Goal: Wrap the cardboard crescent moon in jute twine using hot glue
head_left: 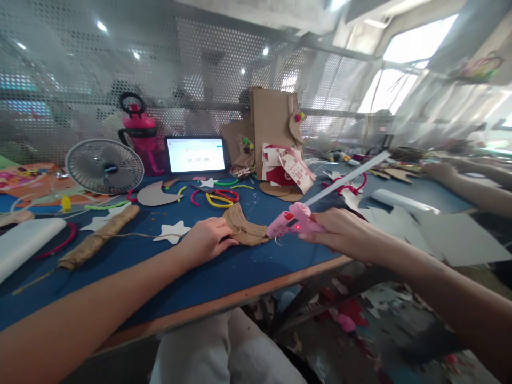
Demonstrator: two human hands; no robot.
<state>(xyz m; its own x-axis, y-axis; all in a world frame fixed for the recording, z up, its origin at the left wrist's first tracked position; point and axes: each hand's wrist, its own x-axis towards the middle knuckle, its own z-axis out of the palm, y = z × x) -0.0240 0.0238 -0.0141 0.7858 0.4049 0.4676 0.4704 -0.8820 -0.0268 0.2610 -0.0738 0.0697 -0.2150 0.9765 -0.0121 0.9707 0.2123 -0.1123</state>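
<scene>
My right hand [340, 232] grips a pink glue gun [291, 221] with a white glue stick [348, 178] standing out of its back. Its nozzle points left at a brown twine-wrapped crescent piece [244, 226] that lies on the blue table [224, 272]. My left hand [208, 239] rests on the table and presses the left edge of that piece with its fingers. A ring sits on one finger of that hand.
A twine spool [98, 237], white star cut-outs [173, 232], a small fan [104, 166], a pink bottle [141, 136], a tablet showing a timer [196, 154], a cardboard craft stand [274, 133] and coloured wire loops [218, 196] lie behind. Another person's arm [468, 184] reaches in at right. Scraps litter the floor.
</scene>
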